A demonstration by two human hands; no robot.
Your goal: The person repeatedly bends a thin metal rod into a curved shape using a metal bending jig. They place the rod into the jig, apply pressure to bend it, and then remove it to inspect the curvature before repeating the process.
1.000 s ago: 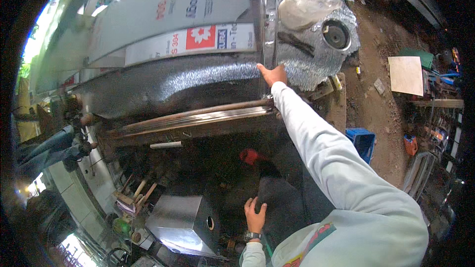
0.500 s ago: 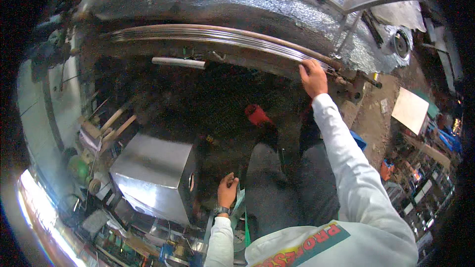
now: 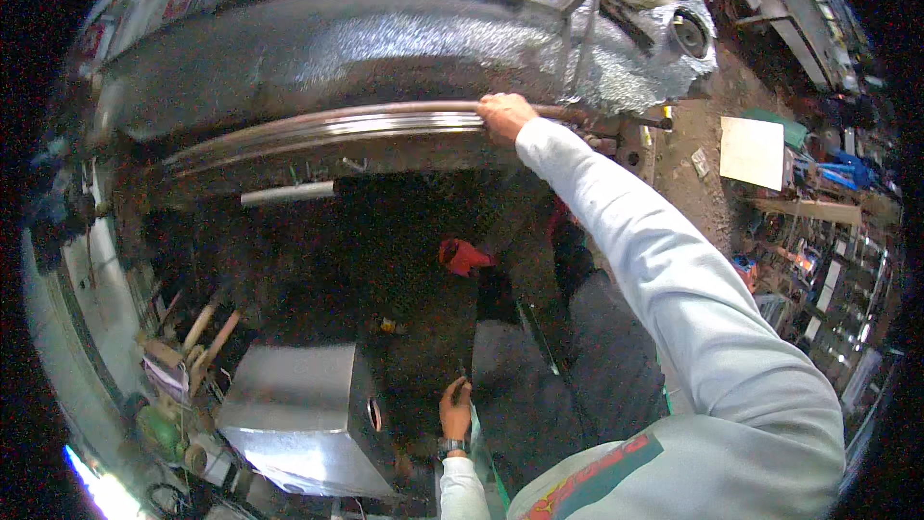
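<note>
My right hand (image 3: 506, 117) reaches far forward, its fingers closed over a long brown pipe (image 3: 404, 108) on the front of a wide metal machine. Several shiny thin metal rods (image 3: 385, 123) run along the pipe and end by that hand. Low and near, beside my thigh, my left hand (image 3: 455, 411) is closed with curled fingers and a watch at its wrist. Something thin and dark shows at its fingertips, too small to make out. To its left stands a grey sheet-metal box (image 3: 289, 390) with an oval hole in one side.
A dark textured sheet (image 3: 318, 58) covers the machine's top. A white tube (image 3: 289, 194) is under its front edge. Wooden handles (image 3: 214, 337) stick up at left. A pale square board (image 3: 752, 153) lies at right, near shelves and clutter. One red shoe (image 3: 466, 256) is on the dark floor.
My view has shifted right and up. My right hand has gone left along the machine's front and now closes over the pipe. My left hand stays low by my thigh.
</note>
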